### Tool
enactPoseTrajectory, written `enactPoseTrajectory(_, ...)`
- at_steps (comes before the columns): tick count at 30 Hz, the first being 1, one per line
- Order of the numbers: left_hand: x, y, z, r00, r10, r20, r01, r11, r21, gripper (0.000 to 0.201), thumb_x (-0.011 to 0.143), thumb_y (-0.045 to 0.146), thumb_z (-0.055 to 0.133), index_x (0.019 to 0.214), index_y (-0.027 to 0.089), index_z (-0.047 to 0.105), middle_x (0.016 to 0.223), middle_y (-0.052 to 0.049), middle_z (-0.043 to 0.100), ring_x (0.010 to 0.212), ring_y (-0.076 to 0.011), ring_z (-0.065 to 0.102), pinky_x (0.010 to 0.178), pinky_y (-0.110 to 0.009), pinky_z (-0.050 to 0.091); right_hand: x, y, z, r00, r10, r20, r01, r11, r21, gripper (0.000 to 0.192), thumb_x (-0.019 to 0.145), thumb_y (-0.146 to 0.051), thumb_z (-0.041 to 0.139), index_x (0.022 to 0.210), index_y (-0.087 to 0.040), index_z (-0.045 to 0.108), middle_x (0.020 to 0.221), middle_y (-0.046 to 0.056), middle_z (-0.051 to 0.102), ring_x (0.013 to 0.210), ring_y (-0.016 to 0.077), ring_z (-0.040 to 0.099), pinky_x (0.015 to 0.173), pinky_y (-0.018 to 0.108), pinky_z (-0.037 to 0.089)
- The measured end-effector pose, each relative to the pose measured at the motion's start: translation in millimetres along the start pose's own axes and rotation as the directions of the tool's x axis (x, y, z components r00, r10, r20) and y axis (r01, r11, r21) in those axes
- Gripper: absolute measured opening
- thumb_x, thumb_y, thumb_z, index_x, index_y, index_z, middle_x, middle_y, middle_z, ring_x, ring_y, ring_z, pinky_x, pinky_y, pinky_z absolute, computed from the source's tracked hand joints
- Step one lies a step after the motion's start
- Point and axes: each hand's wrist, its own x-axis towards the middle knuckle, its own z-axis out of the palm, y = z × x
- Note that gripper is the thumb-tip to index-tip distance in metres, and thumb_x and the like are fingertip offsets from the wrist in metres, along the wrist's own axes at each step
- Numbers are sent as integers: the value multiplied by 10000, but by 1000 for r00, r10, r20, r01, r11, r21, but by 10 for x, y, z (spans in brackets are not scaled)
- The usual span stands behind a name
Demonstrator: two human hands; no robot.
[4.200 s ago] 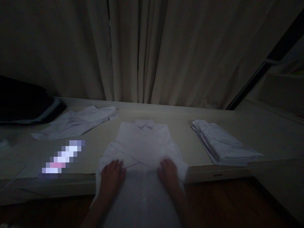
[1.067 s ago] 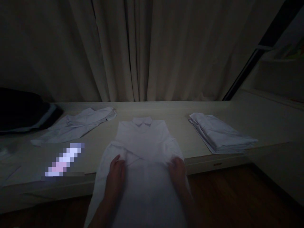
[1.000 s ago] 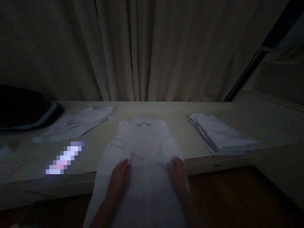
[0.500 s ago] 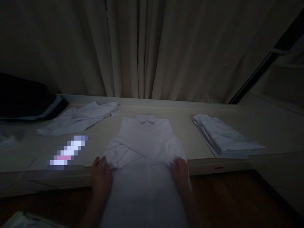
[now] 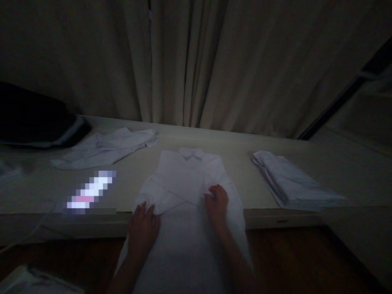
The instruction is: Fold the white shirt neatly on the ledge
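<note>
A white collared button shirt (image 5: 186, 179) lies face down at the middle of the pale flat surface (image 5: 239, 171), its collar toward twelve o'clock, both sleeves crossed over its back, and its lower half hanging over the near edge toward six o'clock. The left hand (image 5: 143, 228) rests flat and spread, palm down, on the shirt at about seven o'clock, just below the folded left cuff. The right hand (image 5: 217, 206) lies on the cloth at about five o'clock, fingers bent onto the crossed sleeve; whether it pinches the fabric I cannot tell in the dim light. A loose crumpled white shirt (image 5: 104, 148) lies at ten o'clock, and a stack of folded white shirts (image 5: 294, 183) at three o'clock, both well apart from the hands.
</note>
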Motion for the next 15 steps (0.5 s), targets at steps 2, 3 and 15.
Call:
enactPoseTrajectory(2, 2, -13, 15, 1000, 7, 2, -7, 1000, 14, 455, 844, 360, 439, 1254, 206, 563, 1387, -161, 489, 1303, -368, 416, 970, -528, 442, -78, -155, 311, 974, -170, 147, 181, 982, -62, 203, 751, -247, 568, 947, -224, 620, 1086, 85, 635, 1225, 284, 459, 1055, 514, 291)
enactPoseTrajectory(3, 2, -20, 22, 1000, 16, 3, -16, 1000, 18, 460, 845, 362, 434, 1259, 205, 558, 1393, -161, 483, 1308, -365, 411, 976, -526, 437, -151, -189, 457, 946, -214, 245, 240, 967, -83, 243, 752, -244, 580, 991, -230, 621, 1144, 92, 623, 1260, 292, 432, 1070, 538, 259)
enactPoseTrajectory(15, -35, -7, -101, 999, 16, 32, -14, 999, -49, 469, 880, 350, 363, 1262, 170, 568, 1419, -170, 459, 1318, -357, 404, 1042, -522, 399, -221, 195, 483, 946, -134, 296, 132, 991, 29, 304, 752, -118, 495, 1015, -158, 641, 1176, 132, 592, 1214, 227, 471, 1046, 421, 399)
